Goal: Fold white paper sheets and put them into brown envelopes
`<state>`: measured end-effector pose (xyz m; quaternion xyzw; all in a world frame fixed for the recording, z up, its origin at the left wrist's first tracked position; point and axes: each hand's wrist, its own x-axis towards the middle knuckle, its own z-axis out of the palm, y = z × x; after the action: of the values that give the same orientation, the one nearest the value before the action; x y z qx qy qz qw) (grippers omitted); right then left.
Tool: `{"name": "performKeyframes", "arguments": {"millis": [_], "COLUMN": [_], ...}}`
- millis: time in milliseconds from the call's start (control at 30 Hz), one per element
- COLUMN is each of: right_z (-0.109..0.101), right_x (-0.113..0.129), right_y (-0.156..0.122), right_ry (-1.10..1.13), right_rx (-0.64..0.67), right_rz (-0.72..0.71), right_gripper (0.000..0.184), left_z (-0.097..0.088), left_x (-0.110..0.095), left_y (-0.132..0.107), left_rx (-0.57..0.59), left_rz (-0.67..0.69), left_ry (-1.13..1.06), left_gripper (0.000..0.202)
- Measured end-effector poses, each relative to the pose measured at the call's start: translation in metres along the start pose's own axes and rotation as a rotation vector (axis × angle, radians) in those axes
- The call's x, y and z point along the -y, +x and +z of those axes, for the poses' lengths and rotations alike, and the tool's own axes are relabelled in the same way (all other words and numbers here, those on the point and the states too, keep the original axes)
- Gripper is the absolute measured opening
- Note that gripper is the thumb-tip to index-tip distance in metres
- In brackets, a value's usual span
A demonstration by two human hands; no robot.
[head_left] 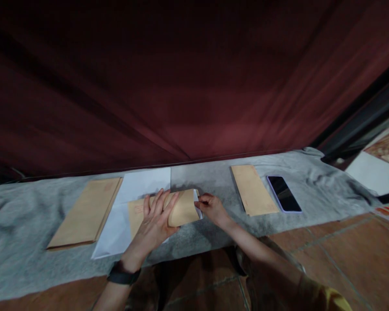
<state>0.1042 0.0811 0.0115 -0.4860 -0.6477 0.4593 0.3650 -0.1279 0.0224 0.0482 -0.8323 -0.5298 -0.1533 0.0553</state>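
Note:
A brown paper envelope (185,208) lies crosswise in front of me, its mouth turned to the right and bulging apart. My left hand (157,218) holds it, fingers spread over the top and thumb at the lower edge. White folded paper (196,197) shows inside the mouth. There my right hand (214,209) pinches the paper's edge between thumb and fingers; the fingertips are partly hidden by the opening. Under the envelope's left part are white paper sheets (116,224), and red print marks the envelope near my left fingers.
A stack of brown envelopes (87,211) lies at the left, partly beside the white sheets. To the right are more brown envelopes (254,190) and a phone (283,194) in a purple case. Grey cloth (201,175) covers the surface, with a dark red curtain (194,108) behind it.

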Motion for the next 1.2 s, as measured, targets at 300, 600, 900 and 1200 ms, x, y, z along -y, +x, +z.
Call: {"name": "performKeyframes", "arguments": {"millis": [300, 600, 900, 1200], "right_z": [0.009, 0.016, 0.023, 0.006], "right_x": [0.009, 0.011, -0.003, -0.003], "right_y": [-0.005, -0.010, -0.001, 0.004], "right_ry": [-0.027, 0.098, 0.374, 0.780], "right_rx": [-0.153, -0.222, -0.157, -0.350], "right_rz": [-0.015, 0.004, 0.176, 0.312], "right_gripper": [0.008, 0.018, 0.019, 0.024], "left_z": [0.000, 0.003, 0.003, 0.000], "left_x": [-0.003, -0.001, -0.001, -0.023], "left_y": [0.002, 0.002, 0.003, 0.011], "left_rx": [-0.006, 0.004, 0.011, -0.339], "left_rz": [0.012, 0.017, 0.018, -0.345], "left_ry": [0.003, -0.001, -0.021, -0.353], "left_gripper": [0.102, 0.106, 0.104, 0.078]}}
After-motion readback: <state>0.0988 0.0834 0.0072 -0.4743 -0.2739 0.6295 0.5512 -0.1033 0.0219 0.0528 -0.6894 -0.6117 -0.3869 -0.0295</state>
